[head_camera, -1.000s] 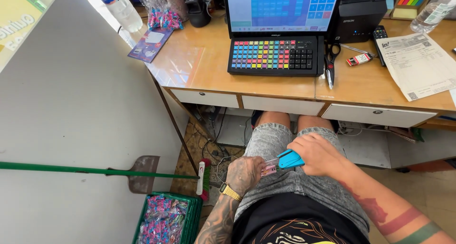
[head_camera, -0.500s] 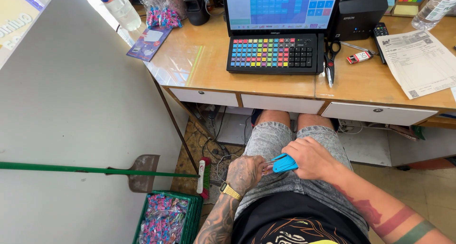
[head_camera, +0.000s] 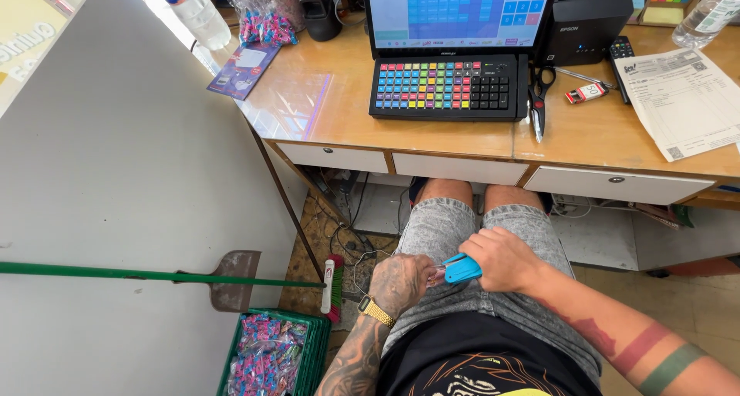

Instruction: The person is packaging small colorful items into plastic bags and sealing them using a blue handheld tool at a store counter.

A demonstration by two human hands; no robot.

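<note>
A: Surface & room?

B: Wooden worktop (head_camera: 586, 134) w/ drawers under it, tiled floor, grey panel at the far side. On the worktop: coloured-key keyboard (head_camera: 443, 87), a screen (head_camera: 459, 10) right behind it, black printer (head_camera: 586, 18) beside the screen. Scissors (head_camera: 538, 95) lie just beside the keyboard, a printed sheet (head_camera: 682, 99) further out past them.

A: Changed vs half a sec ago?

B: Camera view shifted a bit. The blue tool (head_camera: 462, 269) stayed on the lap, below the keyboard — hands barely moved.

A: Grip?

B: Right hand (head_camera: 501, 259) is closed round the blue tool. Left hand (head_camera: 399, 282) is curled at its clear tip, fingers pressed together — can't tell what they pinch.

A: Containers?

B: Green crate (head_camera: 312, 346) on the floor, well below the keyboard, full of pink-blue wrapped sweets. A clear bag (head_camera: 262, 22) of the same sits beyond the keyboard's other end.
</note>
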